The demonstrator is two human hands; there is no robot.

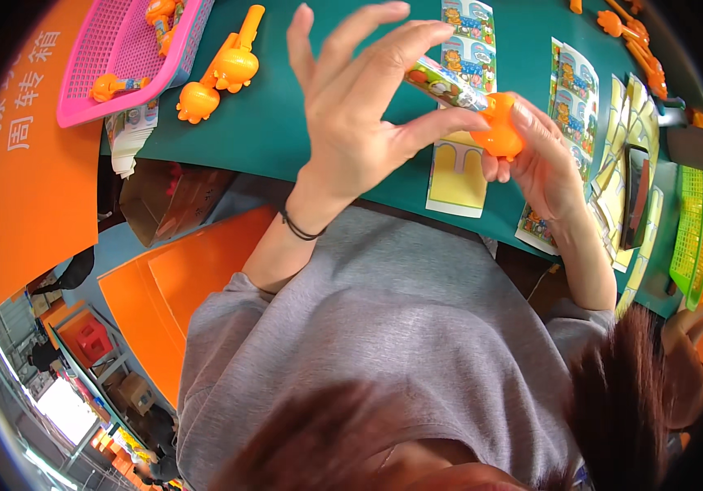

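Note:
An orange plastic toy [502, 131] with a rounded head is held up over the table, gripped around the head by my right hand [552, 159]. Its tube-shaped handle [454, 88] wears a colourful printed sticker and points up and left. Beside that handle my left hand [360, 106] is spread, fingers stretched apart, its thumb tip touching the toy where handle and head meet. Below the toy lies a yellow sticker sheet [458, 184], and a printed sticker strip [474, 53] extends behind it. Two plain orange toys [235, 67] lie to the left.
A pink basket [81, 102] with several stickered toys stands at the far left of the green table [265, 131]. On the right are more sticker sheets [572, 90], a black stapler-like tool [635, 196], several orange toys [634, 37] and a green basket [691, 237].

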